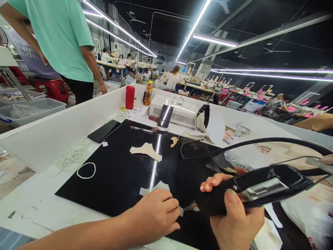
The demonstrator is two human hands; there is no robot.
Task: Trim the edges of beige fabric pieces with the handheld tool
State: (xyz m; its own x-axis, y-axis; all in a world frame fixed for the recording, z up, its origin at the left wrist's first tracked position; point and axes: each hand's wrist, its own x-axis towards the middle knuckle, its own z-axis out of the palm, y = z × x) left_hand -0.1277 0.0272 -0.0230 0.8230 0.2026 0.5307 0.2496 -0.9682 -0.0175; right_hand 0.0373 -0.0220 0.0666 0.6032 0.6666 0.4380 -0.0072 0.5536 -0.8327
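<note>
My right hand (234, 215) is wrapped around a black corded handheld tool (265, 187) with a slim metal tip (191, 207) pointing left. My left hand (156, 217) is curled over a pale grey, thin cut piece (153, 187) on the shiny black board (111, 184). A bit of pale material (181, 211) shows at its fingertips, right at the tool's tip; whether the two touch I cannot tell. Farther up the board lies a cream shaped piece (146, 151), and a small beige scrap (174, 141) is to its right.
White walls (52, 139) border the table. At the back stand a white vented box (179, 113), a phone (165, 115), a red container (129, 97) and a bottle (148, 93). A black cable (273, 140) arches at right above plastic bags. A person in green (59, 41) stands at left.
</note>
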